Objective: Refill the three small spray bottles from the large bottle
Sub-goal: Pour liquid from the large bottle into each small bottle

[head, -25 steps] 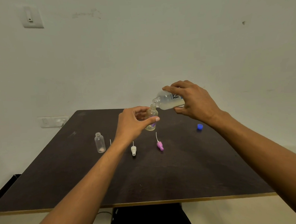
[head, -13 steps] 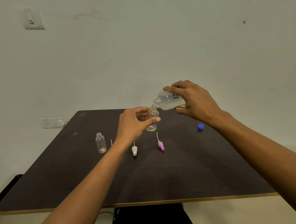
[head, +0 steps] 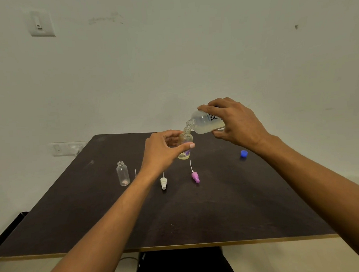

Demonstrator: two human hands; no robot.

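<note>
Pouring from the large bottle into a small one

The right hand [head: 239,124] grips the large bottle [head: 205,122], tilted with its mouth at the neck of the small bottle [head: 186,139], which the left hand [head: 162,152] holds with curled fingers over the far middle of the bench [head: 220,217]. An empty bottle [head: 122,173] stands at the left; a white sprayer [head: 163,182], a pink sprayer [head: 195,176] and a blue cap [head: 244,153] lie apart.

Dark table [head: 199,218]: small bottle [head: 123,173] upright, white spray head [head: 163,182], pink spray head [head: 195,177], blue cap [head: 244,153].

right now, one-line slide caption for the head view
Right hand tilts the large bottle over a small spray bottle gripped by the left hand.
</note>
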